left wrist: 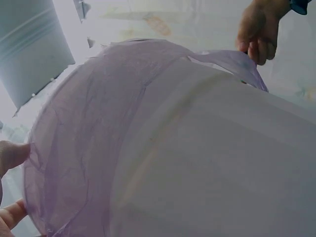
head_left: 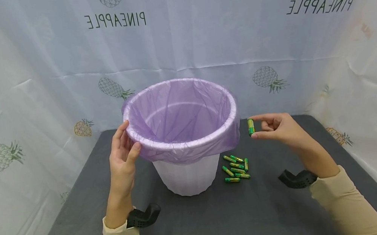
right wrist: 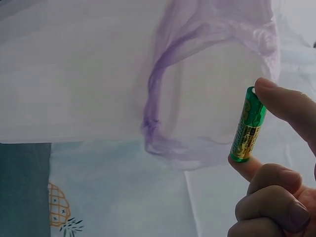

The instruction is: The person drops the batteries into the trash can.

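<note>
A white trash can (head_left: 189,178) stands upright, lined with a purple plastic bag (head_left: 191,151) folded over its rim. My left hand (head_left: 122,161) holds the rim at the left side, thumb in front and fingers farther back. Just right of the can, my right hand (head_left: 279,127) pinches a green-and-gold battery (head_left: 251,127) by its two ends, between thumb and index finger. That battery (right wrist: 248,126) appears close up in the right wrist view, beside the bag's overhang. Several similar batteries (head_left: 236,165) lie in a loose pile at the can's right foot.
All this stands on a dark grey table (head_left: 252,217). Behind it hangs a pale curtain (head_left: 198,41) with pineapple prints, and more curtain closes off both sides. Each wrist wears a black camera mount (head_left: 296,179).
</note>
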The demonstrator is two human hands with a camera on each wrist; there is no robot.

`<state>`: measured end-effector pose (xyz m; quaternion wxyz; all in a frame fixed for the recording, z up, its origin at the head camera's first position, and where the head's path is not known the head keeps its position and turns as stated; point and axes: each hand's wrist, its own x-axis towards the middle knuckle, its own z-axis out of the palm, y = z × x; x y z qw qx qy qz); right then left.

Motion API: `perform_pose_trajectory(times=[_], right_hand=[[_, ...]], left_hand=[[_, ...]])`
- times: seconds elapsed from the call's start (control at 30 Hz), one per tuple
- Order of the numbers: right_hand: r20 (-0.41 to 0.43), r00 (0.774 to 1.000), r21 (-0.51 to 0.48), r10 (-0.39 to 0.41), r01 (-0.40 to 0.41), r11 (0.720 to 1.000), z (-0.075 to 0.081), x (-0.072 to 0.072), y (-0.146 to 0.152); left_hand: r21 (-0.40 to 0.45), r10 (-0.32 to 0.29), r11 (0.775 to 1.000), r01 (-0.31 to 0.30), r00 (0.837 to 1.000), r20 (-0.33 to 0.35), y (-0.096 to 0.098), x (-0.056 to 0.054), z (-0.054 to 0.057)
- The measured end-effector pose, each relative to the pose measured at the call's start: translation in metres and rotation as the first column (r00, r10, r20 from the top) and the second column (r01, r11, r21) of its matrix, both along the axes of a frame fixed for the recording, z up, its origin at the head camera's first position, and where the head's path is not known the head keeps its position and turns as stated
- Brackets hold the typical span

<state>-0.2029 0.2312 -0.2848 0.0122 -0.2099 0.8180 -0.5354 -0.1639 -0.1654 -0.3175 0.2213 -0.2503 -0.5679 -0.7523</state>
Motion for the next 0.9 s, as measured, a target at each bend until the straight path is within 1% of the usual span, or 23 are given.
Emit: perform_pose_trajectory(times=[0.07, 0.17, 0.3, 0.37, 0.5, 0.7, 0.77, 0.9], right_hand=[[-0.005, 1.000, -0.004, 0.006, -0.006, 1.000, 0.005, 0.001, -0.001], [-0.013, 1.000, -0.001, 0.003, -0.003, 1.000, 0.013, 0.002, -0.004], [-0.019, 1.000, -0.010, -0.002, 0.002, 1.000, 0.023, 0.002, -0.007], [-0.024, 1.000, -0.025, 0.002, -0.002, 1.000, 0.027, 0.002, -0.009], [-0.047, 0.999, -0.058, 0.016, -0.019, 0.998, 0.034, 0.002, -0.011], [-0.077, 0.997, -0.092, 0.020, -0.027, 0.995, 0.043, 0.001, -0.017], [-0.079, 0.997, -0.107, 0.024, -0.032, 0.994, 0.045, 0.001, -0.020], [-0.077, 0.997, -0.117, 0.018, -0.027, 0.993, 0.048, 0.001, -0.024]], left_hand=[[-0.001, 0.000, 1.000, 0.000, 1.000, -0.005, 0.000, 0.000, 0.000], [-0.004, -0.015, 1.000, 0.014, 0.999, -0.030, 0.000, 0.000, -0.001], [-0.002, -0.021, 1.000, 0.021, 0.999, -0.039, 0.000, -0.001, -0.001], [-0.001, -0.020, 1.000, 0.020, 0.999, -0.037, 0.000, -0.001, -0.001], [-0.003, 0.000, 1.000, 0.000, 1.000, -0.007, -0.001, -0.001, -0.001], [-0.002, 0.000, 1.000, 0.000, 1.000, -0.007, -0.001, -0.001, -0.001], [0.000, -0.003, 1.000, 0.003, 1.000, -0.010, -0.001, -0.001, -0.001], [0.003, 0.004, 1.000, -0.004, 1.000, 0.005, 0.000, -0.001, -0.001]])
